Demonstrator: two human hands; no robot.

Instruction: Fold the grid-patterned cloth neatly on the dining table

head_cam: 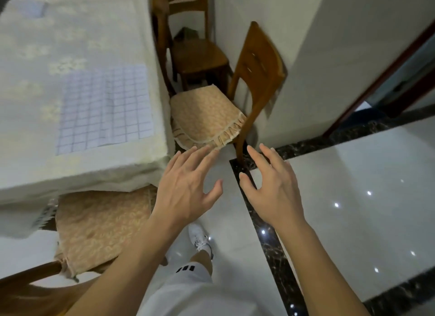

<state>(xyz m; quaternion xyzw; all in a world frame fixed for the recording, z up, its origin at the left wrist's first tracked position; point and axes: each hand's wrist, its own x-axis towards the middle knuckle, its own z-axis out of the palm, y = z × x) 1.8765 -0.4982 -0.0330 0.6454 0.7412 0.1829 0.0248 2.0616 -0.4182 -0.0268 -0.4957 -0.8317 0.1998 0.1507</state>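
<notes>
The grid-patterned cloth (104, 108), white with thin dark lines, lies flat on the near right part of the dining table (47, 56), which is covered by a cream floral tablecloth. A second small grid-patterned piece (31, 9) lies at the table's far left. My left hand (188, 186) hovers off the table's near right corner, fingers spread, holding nothing. My right hand (270, 186) is beside it over the floor, also spread and holding nothing. Neither hand touches the cloth.
A wooden chair with a beige cushion (207, 117) stands right of the table against the white wall. Another wooden chair (195, 49) stands behind it. A cushioned chair (101, 228) is tucked under the table's near edge. Glossy tile floor (353, 198) with a dark border strip lies to the right.
</notes>
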